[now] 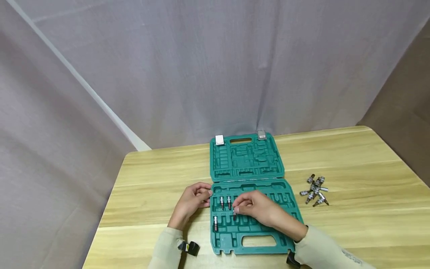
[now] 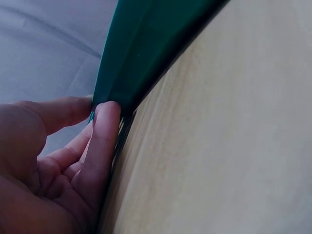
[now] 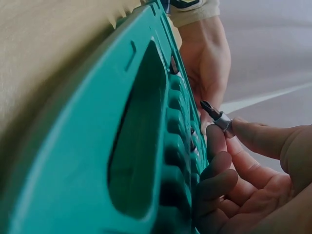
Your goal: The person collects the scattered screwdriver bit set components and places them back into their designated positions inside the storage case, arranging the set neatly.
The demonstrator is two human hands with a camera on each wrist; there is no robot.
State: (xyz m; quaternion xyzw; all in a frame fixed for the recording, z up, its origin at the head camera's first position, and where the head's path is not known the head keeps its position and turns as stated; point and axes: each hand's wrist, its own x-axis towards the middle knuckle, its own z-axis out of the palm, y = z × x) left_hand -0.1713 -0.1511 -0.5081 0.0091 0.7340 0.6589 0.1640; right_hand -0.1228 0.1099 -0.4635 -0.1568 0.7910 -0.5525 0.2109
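Observation:
A green socket case (image 1: 226, 239) lies unfolded on the table, its moulded lid (image 1: 221, 175) toward the back. My right hand (image 1: 260, 209) is over the lower half, pinching a bit socket (image 3: 224, 122) between thumb and index finger. That bit socket has a silver knurled body and a dark cross-shaped tip. My left hand (image 1: 191, 203) grips the case's left edge, thumb on the rim and a finger against the side wall (image 2: 141, 48). Left of the right hand, two bit sockets (image 1: 221, 202) sit side by side in slots, and another bit socket (image 1: 215, 223) sits nearer the front.
A loose pile of several bit sockets (image 1: 315, 190) lies on the wooden table (image 1: 144, 190) to the right of the case. Two metal latches (image 1: 219, 139) stand on the lid's far edge. Grey curtain (image 1: 188, 74) hangs behind the table.

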